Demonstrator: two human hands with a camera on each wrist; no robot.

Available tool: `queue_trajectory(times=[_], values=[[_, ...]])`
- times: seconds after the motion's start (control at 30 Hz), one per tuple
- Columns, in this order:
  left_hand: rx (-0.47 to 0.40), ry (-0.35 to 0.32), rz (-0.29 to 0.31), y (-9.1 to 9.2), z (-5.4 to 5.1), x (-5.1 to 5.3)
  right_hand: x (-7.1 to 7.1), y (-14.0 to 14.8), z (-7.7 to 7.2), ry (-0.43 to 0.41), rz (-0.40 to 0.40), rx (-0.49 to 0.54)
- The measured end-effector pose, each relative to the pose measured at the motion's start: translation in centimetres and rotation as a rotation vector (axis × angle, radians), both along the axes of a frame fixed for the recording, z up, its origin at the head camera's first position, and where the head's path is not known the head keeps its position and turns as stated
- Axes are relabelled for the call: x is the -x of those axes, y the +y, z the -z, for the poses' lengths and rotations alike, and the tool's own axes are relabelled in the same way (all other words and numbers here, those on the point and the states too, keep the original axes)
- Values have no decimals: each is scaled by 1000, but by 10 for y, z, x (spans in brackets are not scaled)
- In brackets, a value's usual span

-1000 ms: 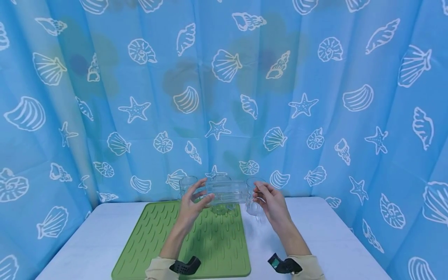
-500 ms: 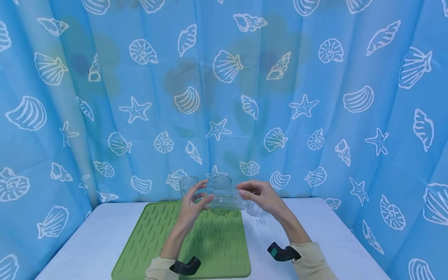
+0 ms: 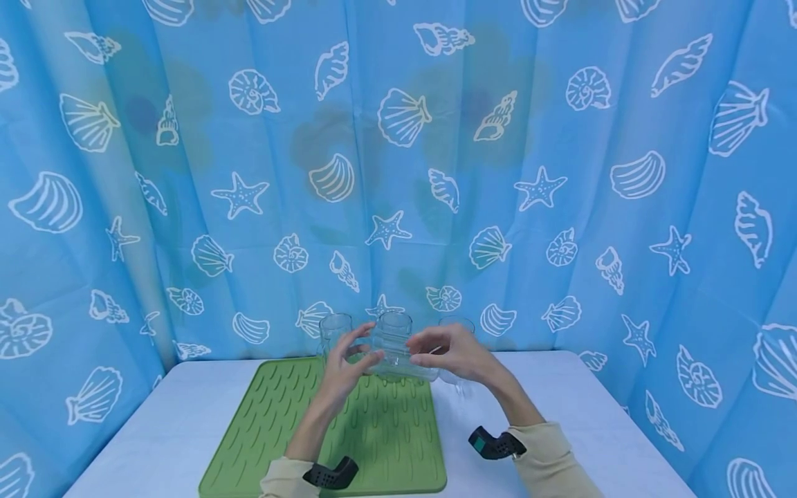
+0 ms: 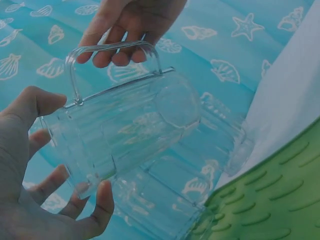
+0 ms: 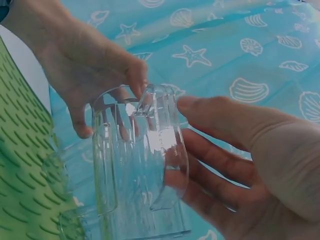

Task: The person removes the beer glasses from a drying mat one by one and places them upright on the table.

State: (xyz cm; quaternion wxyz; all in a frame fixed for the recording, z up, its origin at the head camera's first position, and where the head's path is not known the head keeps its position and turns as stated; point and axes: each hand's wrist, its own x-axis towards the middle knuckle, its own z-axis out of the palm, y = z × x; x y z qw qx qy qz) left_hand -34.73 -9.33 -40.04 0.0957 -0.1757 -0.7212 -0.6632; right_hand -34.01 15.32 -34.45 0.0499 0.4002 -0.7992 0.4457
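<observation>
A clear glass mug (image 4: 125,125) lies sideways in the air above the back of the green mat (image 3: 299,415). My left hand (image 3: 345,363) grips it by the rim end, thumb on one side and fingers on the other. Its base end points right and slightly down in the head view. My right hand (image 3: 451,353) is at the mug's handle (image 4: 112,46), with relaxed, spaced fingers beside and behind the loop. In the right wrist view, the thumb is close to the handle and fingertips show through the clear material; contact is hard to tell.
Behind the hands stand more clear glasses: one at left (image 3: 336,325), one in the middle (image 3: 395,321) and one at right (image 3: 457,322). The ridged mat covers the left and middle of the white table (image 3: 560,408). A blue shell-patterned curtain (image 3: 398,173) hangs behind.
My right hand has moved left to the mug's handle. The mug's base end has dipped, so it now slants down to the right. My left hand has stayed nearly in place.
</observation>
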Motion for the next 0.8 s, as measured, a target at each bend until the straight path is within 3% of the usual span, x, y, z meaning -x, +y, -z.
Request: queue_trajectory(times=[0.23,0.37,0.8], values=[[46,6,24,0,2,0,4,1,1,-117,-141,-85],[55,16,31,2,1,-4,6,2,3,-161,-183,-126],[99,19,36,1,6,0,11,3,12,-199,-293,-124]])
